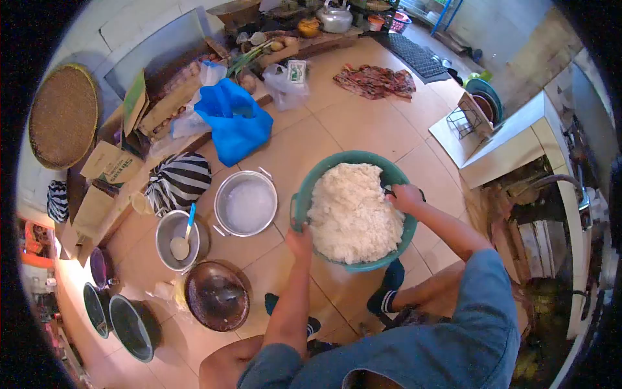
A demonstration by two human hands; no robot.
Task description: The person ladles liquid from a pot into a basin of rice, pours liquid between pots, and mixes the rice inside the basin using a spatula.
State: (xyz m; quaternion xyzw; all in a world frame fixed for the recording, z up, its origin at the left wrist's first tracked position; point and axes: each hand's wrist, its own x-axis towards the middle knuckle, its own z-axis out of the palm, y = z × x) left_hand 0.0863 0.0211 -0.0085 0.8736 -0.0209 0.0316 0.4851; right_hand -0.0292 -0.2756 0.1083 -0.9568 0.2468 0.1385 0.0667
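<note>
A green basin (370, 266) stands in front of me, heaped with white grain (355, 217) that looks like cooked rice. My left hand (299, 242) is closed on the basin's left rim, just below its side handle. Over the right side of the basin, my right hand (406, 198) is closed around a dark-handled utensil (388, 190) at the edge of the rice. The utensil's working end is hidden. Left of the basin sits a metal pot (271, 217) with cloudy liquid. A smaller pot (201, 236) holds a ladle (189, 227) with a blue handle.
A brown round pan (217, 296) and dark basins (133, 329) stand at lower left. A blue bag (233, 123) and a striped bundle (179, 181) lie by the ledge. A patterned cloth (374, 82) is on the tiles; a white cabinet (515, 146) stands at right.
</note>
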